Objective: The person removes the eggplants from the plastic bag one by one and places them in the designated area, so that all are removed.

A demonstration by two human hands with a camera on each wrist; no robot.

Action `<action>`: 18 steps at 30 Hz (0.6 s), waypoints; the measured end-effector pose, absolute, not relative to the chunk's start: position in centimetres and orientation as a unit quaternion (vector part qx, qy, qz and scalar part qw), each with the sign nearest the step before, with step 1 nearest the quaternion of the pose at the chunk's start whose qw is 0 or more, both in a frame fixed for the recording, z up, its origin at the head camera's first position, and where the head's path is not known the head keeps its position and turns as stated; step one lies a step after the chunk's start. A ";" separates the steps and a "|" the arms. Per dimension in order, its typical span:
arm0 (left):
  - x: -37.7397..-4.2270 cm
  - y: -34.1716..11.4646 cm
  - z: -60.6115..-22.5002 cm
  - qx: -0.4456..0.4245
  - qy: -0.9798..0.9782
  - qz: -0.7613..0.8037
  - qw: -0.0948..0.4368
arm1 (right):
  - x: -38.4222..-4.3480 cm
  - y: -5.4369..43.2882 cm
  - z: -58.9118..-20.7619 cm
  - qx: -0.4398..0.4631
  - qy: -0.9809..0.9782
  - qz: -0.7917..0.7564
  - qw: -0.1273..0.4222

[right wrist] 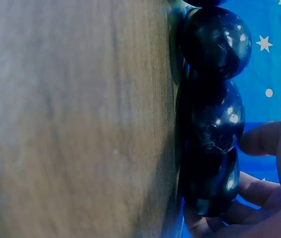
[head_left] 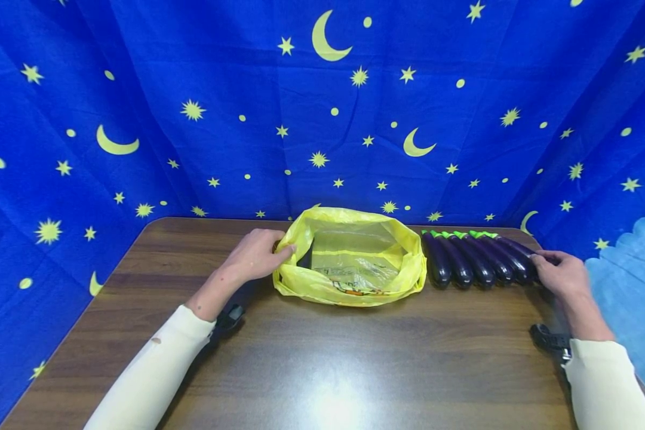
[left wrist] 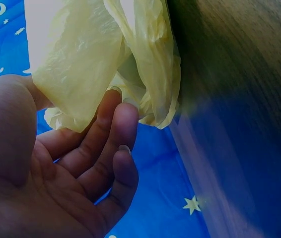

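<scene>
A yellow plastic bag (head_left: 349,292) stands on the table with its mouth spread wide. My left hand (head_left: 255,254) pinches the left side of its rim, thumb over the plastic and fingers behind it; the left wrist view shows the bag's folds (left wrist: 81,59) between thumb and fingers. To the right of the bag lie several glossy dark purple eggplants (head_left: 482,272) side by side, green stem ends toward the back. My right hand (head_left: 564,275) holds the rightmost eggplant (right wrist: 210,186), with the thumb on one side and fingers curled round the other.
The brown wooden table (head_left: 408,370) spreads out in front of the bag. Behind it hangs a blue cloth (head_left: 236,89) with yellow moons and stars. A light blue fabric (head_left: 631,292) hangs past the table's right edge.
</scene>
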State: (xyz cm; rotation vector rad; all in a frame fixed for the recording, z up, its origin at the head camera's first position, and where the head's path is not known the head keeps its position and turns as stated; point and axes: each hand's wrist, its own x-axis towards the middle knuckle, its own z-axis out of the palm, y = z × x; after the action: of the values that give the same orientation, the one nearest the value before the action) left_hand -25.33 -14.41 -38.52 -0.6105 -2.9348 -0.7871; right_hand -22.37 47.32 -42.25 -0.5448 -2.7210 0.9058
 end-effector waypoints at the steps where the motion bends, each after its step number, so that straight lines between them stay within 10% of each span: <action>1: -25.4 -14.4 -38.6 -0.198 -0.947 -0.253 0.023 | -22.4 47.3 -42.3 -0.186 -0.925 0.311 0.111; 18: -25.4 -14.5 -38.7 -0.205 -0.945 -0.249 0.041 | -22.3 45.8 -40.0 -0.169 -0.931 0.283 0.157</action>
State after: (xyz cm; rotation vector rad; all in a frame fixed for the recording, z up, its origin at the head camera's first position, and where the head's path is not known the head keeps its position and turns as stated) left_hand -25.36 -14.50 -38.65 -0.6287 -2.8952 -0.7640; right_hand -22.26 45.85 -40.00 -0.4833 -2.6640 0.8113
